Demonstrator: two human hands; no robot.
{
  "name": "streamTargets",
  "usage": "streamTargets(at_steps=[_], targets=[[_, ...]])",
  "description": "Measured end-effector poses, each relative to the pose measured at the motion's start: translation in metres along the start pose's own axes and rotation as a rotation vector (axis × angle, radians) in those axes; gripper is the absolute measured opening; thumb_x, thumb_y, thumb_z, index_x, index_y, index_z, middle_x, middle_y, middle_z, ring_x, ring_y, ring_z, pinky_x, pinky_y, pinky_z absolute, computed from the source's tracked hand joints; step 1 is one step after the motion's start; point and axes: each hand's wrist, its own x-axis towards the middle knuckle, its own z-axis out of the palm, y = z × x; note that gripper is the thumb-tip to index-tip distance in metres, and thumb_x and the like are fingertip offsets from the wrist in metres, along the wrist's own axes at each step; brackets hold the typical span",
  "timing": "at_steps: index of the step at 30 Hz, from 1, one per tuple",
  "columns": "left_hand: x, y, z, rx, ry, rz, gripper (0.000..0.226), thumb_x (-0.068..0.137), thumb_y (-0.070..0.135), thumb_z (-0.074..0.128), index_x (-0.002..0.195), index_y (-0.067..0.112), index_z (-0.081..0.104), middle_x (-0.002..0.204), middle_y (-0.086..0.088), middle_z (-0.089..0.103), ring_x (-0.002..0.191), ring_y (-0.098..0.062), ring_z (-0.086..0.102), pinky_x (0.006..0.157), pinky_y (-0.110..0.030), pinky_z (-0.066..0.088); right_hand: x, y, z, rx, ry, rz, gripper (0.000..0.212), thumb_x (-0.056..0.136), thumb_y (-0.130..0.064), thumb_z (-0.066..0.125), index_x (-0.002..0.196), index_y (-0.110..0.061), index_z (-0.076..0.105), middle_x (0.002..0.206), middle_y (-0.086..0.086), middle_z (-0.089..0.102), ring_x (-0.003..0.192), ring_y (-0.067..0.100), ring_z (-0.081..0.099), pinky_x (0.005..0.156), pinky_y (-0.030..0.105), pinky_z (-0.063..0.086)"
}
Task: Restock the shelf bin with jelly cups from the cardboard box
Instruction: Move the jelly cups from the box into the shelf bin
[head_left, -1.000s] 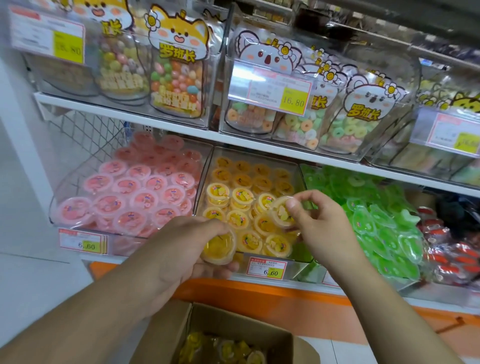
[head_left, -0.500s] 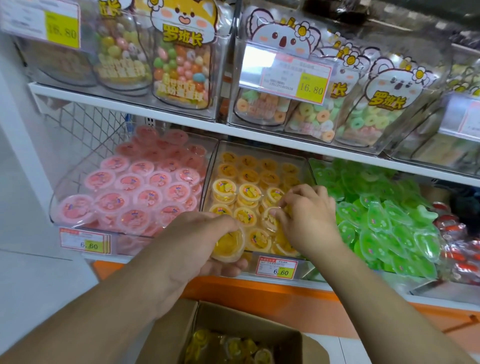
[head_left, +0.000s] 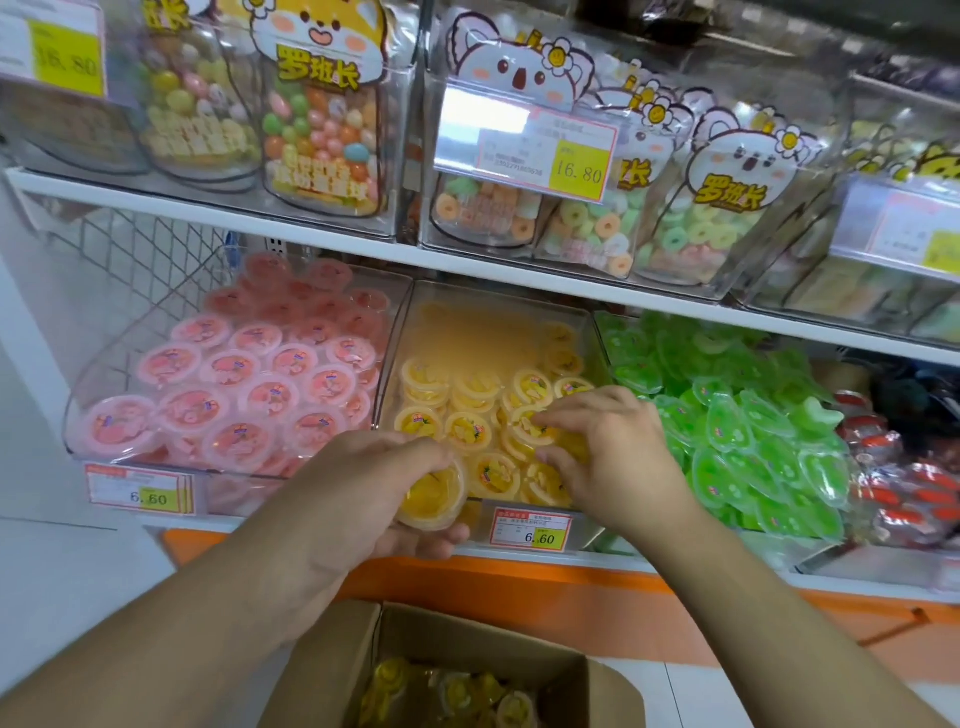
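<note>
The clear shelf bin (head_left: 400, 332) in the middle of the lower shelf holds several yellow jelly cups (head_left: 470, 431). My left hand (head_left: 358, 499) grips one yellow jelly cup (head_left: 434, 496) on its side at the bin's front edge. My right hand (head_left: 608, 447) reaches into the bin, its curled fingers pinching a yellow cup (head_left: 530, 428) among the front rows. Below, an open cardboard box (head_left: 592, 691) shows more yellow cups (head_left: 457, 696) inside.
A bin of pink jelly cups (head_left: 234, 384) stands to the left, green jelly packs (head_left: 737, 421) to the right, red packs (head_left: 904, 483) beyond. Candy bags (head_left: 322, 114) fill the upper shelf. Price tags (head_left: 530, 527) hang on the bin fronts.
My right hand has gone down into the bin with its cup and now sets it among the front rows. The left hand keeps its cup at the bin's front edge.
</note>
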Motion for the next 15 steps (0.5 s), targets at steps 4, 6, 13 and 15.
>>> streamTargets(at_steps=[4, 6, 13, 15], targets=[[-0.001, -0.001, -0.001, 0.013, 0.0, 0.014, 0.022, 0.096, 0.021, 0.067, 0.106, 0.002, 0.073, 0.091, -0.025, 0.077, 0.086, -0.042, 0.077, 0.077, -0.047, 0.06, 0.002, -0.003, -0.002, 0.007, -0.025, 0.017, 0.031, 0.087, -0.038, 0.08, 0.118, -0.037, 0.077, 0.121, -0.017, 0.071, 0.122, 0.019, 0.054, 0.1, 0.04, 0.035], [-0.001, -0.002, -0.002, 0.018, 0.004, 0.011, 0.022, 0.097, 0.021, 0.067, 0.105, 0.001, 0.073, 0.092, -0.026, 0.076, 0.086, -0.042, 0.077, 0.076, -0.047, 0.059, 0.003, -0.003, -0.004, 0.018, -0.034, 0.018, 0.032, 0.089, -0.04, 0.075, 0.121, -0.036, 0.075, 0.124, -0.017, 0.069, 0.126, 0.017, 0.051, 0.106, 0.04, 0.034], [0.0, -0.001, 0.0, -0.007, 0.015, 0.008, 0.021, 0.097, 0.018, 0.066, 0.104, 0.0, 0.073, 0.092, -0.028, 0.075, 0.086, -0.044, 0.077, 0.078, -0.05, 0.06, 0.016, -0.013, -0.007, -0.003, -0.14, 0.047, 0.059, 0.101, -0.055, 0.046, 0.152, -0.026, 0.049, 0.156, -0.007, 0.049, 0.151, 0.017, 0.032, 0.122, 0.041, 0.023], [0.0, -0.001, 0.001, -0.006, 0.012, 0.007, 0.02, 0.097, 0.018, 0.065, 0.104, 0.0, 0.073, 0.092, -0.028, 0.076, 0.085, -0.044, 0.077, 0.077, -0.049, 0.06, 0.019, -0.017, -0.006, -0.059, -0.212, 0.046, 0.062, 0.105, -0.058, 0.039, 0.16, -0.03, 0.036, 0.165, -0.011, 0.037, 0.157, 0.016, 0.018, 0.126, 0.042, 0.013]])
